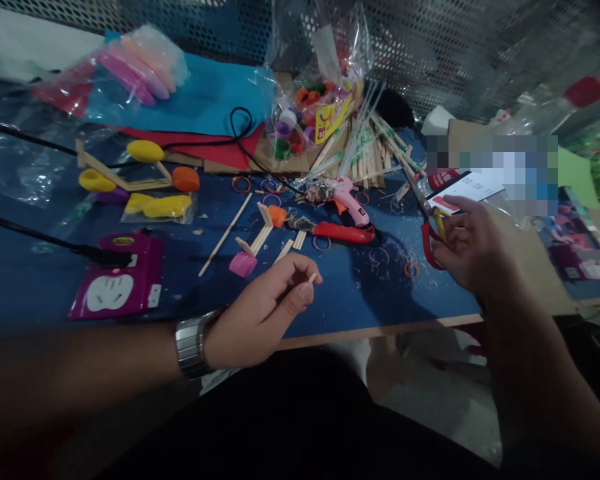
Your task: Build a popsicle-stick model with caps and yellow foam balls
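My left hand (260, 310), a metal watch on its wrist, is closed in a pinch above the table's front edge. A short end of a thin wooden stick (313, 277) pokes out between thumb and fingertips; the rest is hidden. On the right, the fingers of my right hand (475, 250) are round the red and yellow handles of a pair of scissors (429, 243), whose blades point up and away. Just beyond my left hand stands a small piece of joined sticks (263, 238) with a pink ring (243, 264) and an orange ring (277, 215) on it.
A pink glue gun (351, 200) and red-handled pliers (345, 233) lie mid-table. Behind them are loose sticks (375, 157) and a bag of coloured rings (307, 110). A purple power socket (117, 277) with a black cable sits left. A phone (473, 187) lies beyond my right hand.
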The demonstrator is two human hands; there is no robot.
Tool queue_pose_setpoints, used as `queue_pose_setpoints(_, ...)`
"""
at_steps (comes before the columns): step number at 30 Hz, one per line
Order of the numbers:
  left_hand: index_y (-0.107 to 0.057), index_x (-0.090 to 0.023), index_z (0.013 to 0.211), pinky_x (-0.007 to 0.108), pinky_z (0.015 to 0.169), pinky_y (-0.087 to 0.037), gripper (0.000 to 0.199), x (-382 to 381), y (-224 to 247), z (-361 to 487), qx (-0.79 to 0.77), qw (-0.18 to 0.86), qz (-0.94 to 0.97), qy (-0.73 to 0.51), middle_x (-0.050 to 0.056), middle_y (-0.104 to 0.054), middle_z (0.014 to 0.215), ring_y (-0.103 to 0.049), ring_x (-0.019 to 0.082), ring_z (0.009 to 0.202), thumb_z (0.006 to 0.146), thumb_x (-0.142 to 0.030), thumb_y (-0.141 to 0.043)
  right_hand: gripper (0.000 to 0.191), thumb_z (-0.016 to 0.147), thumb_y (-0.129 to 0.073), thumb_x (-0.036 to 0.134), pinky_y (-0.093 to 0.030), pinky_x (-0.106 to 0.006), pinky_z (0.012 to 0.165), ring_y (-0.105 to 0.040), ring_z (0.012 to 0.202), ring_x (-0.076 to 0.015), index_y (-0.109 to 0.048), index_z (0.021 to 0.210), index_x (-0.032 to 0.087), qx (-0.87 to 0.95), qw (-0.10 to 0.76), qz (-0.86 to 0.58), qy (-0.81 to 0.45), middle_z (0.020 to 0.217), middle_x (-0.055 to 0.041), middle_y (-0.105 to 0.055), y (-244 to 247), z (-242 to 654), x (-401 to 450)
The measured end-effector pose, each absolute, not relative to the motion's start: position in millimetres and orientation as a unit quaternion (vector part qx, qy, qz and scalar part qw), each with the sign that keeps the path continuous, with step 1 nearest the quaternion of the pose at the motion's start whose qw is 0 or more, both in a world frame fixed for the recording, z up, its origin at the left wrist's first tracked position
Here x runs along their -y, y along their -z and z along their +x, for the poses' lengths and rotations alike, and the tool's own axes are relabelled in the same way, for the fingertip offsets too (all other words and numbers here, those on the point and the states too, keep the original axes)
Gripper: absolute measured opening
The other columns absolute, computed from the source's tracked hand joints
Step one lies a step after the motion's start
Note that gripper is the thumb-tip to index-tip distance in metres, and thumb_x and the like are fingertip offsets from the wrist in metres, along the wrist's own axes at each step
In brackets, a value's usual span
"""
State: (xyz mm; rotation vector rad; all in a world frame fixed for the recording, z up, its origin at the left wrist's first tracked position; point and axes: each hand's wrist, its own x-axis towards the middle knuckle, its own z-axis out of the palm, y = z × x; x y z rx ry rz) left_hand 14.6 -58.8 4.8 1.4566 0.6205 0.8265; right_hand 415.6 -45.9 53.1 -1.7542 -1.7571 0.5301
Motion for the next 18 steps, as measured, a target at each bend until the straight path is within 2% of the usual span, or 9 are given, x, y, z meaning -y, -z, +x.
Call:
queue_pose_setpoints(2, -0.059, -0.024, 0.121, 0.025, 0.066, -0.050, 0.025, 60.8, -2.7, 16.2, -0.275, 0.644, 0.616, -0.359, -0.003, -0.054, 0.089, -0.051, 0.012, 0.073, 0.127, -0.047, -0.054, 0.076, 0.081, -0.093, 0.023, -0.045, -0.033, 0.060, -0.060, 0.076, -0.0175, -0.070, 0.153, 0.027, 0.629, 0.352, -0.629, -0.291, 0.105, -0.0033, -0.065, -61.8, 403.6, 46.5)
queue_pose_setpoints(4, -0.060, -0.023, 0.120, 0.025, 0.064, -0.049, 0.026, 61.1, -2.0, 17.3, -0.284, 0.650, 0.608, -0.358, -0.003, -0.053, 0.087, -0.050, 0.012, 0.072, 0.127, -0.048, -0.055, 0.069, 0.083, -0.100, 0.026, -0.053, -0.031, 0.064, -0.066, 0.078, -0.0165, -0.078, 0.148, 0.030, 0.605, 0.391, -0.587, -0.370, 0.110, -0.0049, -0.073, -69.5, 389.4, 45.6)
queue_pose_setpoints(6, -0.062, -0.022, 0.118, 0.025, 0.062, -0.048, 0.027, 60.0, -2.7, 18.3, -0.293, 0.651, 0.602, -0.357, -0.003, -0.054, 0.085, -0.050, 0.012, 0.071, 0.126, -0.047, -0.057, 0.061, 0.090, -0.101, 0.036, -0.055, -0.030, 0.059, -0.067, 0.068, -0.0142, -0.081, 0.148, 0.033, 0.597, 0.404, -0.535, -0.441, 0.109, -0.0051, -0.080, -73.3, 376.2, 39.9)
queue_pose_setpoints(9, -0.064, -0.021, 0.114, 0.023, 0.061, -0.047, 0.028, 58.3, -5.3, 19.7, -0.301, 0.657, 0.590, -0.360, -0.004, -0.056, 0.083, -0.051, 0.011, 0.068, 0.126, -0.046, -0.058, 0.053, 0.099, -0.097, 0.053, -0.045, -0.027, 0.046, -0.058, 0.051, -0.0129, -0.082, 0.146, 0.032, 0.611, 0.389, -0.419, -0.547, 0.079, 0.0004, -0.075, -69.8, 359.8, 22.3)
queue_pose_setpoints(11, -0.062, -0.021, 0.112, 0.022, 0.059, -0.048, 0.030, 58.5, -7.3, 20.3, -0.298, 0.675, 0.572, -0.357, -0.005, -0.057, 0.080, -0.051, 0.010, 0.065, 0.127, -0.047, -0.055, 0.042, 0.102, -0.094, 0.051, -0.047, -0.026, 0.047, -0.059, 0.050, -0.0134, -0.083, 0.135, 0.027, 0.611, 0.375, -0.356, -0.599, 0.067, 0.0039, -0.065, -63.9, 350.5, 10.2)
queue_pose_setpoints(13, -0.058, -0.022, 0.112, 0.021, 0.056, -0.047, 0.033, 59.8, -9.2, 20.2, -0.292, 0.699, 0.549, -0.353, -0.005, -0.057, 0.078, -0.051, 0.010, 0.062, 0.128, -0.050, -0.051, 0.031, 0.102, -0.095, 0.038, -0.058, -0.026, 0.055, -0.072, 0.058, -0.0165, -0.079, 0.125, 0.025, 0.598, 0.362, -0.334, -0.632, 0.072, 0.0031, -0.069, -58.2, 343.5, 2.9)
queue_pose_setpoints(15, -0.056, -0.023, 0.113, 0.020, 0.055, -0.048, 0.033, 61.1, -10.9, 19.2, -0.290, 0.716, 0.530, -0.349, -0.005, -0.059, 0.078, -0.052, 0.009, 0.060, 0.129, -0.052, -0.049, 0.031, 0.102, -0.093, 0.024, -0.063, -0.025, 0.057, -0.082, 0.065, -0.0195, -0.074, 0.126, 0.027, 0.565, 0.331, -0.342, -0.674, 0.085, -0.0013, -0.081, -54.2, 340.4, 2.4)
queue_pose_setpoints(16, -0.056, -0.023, 0.113, 0.020, 0.055, -0.048, 0.033, 61.5, -11.7, 18.5, -0.290, 0.719, 0.526, -0.349, -0.005, -0.059, 0.078, -0.053, 0.009, 0.061, 0.129, -0.051, -0.049, 0.031, 0.104, -0.091, 0.023, -0.063, -0.024, 0.055, -0.083, 0.065, -0.0196, -0.072, 0.128, 0.027, 0.550, 0.313, -0.340, -0.696, 0.092, -0.0041, -0.086, -52.9, 340.4, 4.3)
queue_pose_setpoints(18, -0.056, -0.023, 0.114, 0.020, 0.058, -0.050, 0.032, 61.3, -12.9, 17.2, -0.293, 0.717, 0.527, -0.350, -0.005, -0.061, 0.079, -0.055, 0.009, 0.062, 0.129, -0.049, -0.048, 0.030, 0.106, -0.089, 0.030, -0.058, -0.021, 0.048, -0.079, 0.059, -0.0174, -0.075, 0.133, 0.027, 0.531, 0.278, -0.318, -0.735, 0.103, -0.0108, -0.091, -51.0, 342.6, 10.6)
